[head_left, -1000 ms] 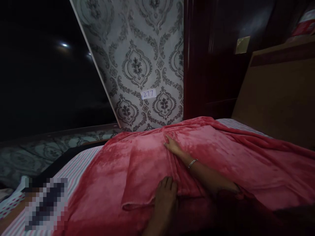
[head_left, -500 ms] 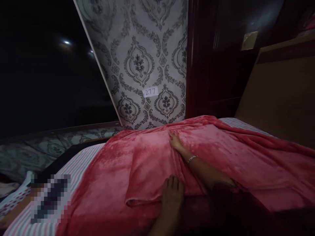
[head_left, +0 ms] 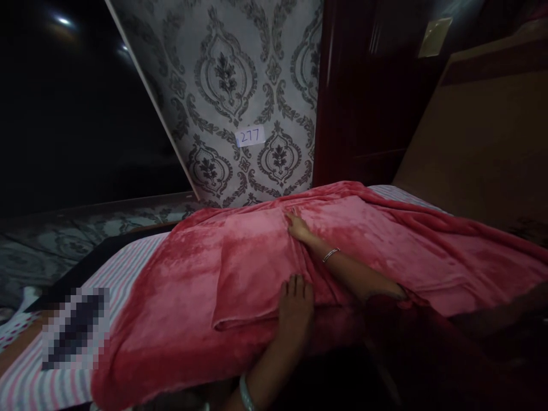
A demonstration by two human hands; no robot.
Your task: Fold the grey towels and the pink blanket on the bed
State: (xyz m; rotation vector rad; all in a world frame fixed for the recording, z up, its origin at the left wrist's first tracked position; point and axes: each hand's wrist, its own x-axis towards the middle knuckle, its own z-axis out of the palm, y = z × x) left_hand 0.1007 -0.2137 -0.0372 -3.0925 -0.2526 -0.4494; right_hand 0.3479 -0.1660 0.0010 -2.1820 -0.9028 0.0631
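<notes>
A folded piece of pink plush cloth [head_left: 250, 274] lies flat on a spread red-pink plush blanket [head_left: 171, 302]; I cannot tell whether it is a garment. My left hand [head_left: 296, 302] presses on its near right part, with the fingers stretched out flat and pointing away from me. Farther off, my right hand [head_left: 299, 227] rests at the far end of the creases along the cloth's right side, its index finger extended and touching the cloth. The undersides of both hands are hidden.
Under the blanket is a striped sheet [head_left: 124, 265]. A large dark screen [head_left: 77, 125] stands at the left, patterned wallpaper [head_left: 240, 63] behind with a paper label [head_left: 250, 136]. A dark red door [head_left: 363, 103] and a brown panel [head_left: 483, 131] are at the right.
The view has shifted, so the bed and wall sit higher in the picture. Both hands keep about the same places on the cloth. A bangle on the left wrist now shows.
</notes>
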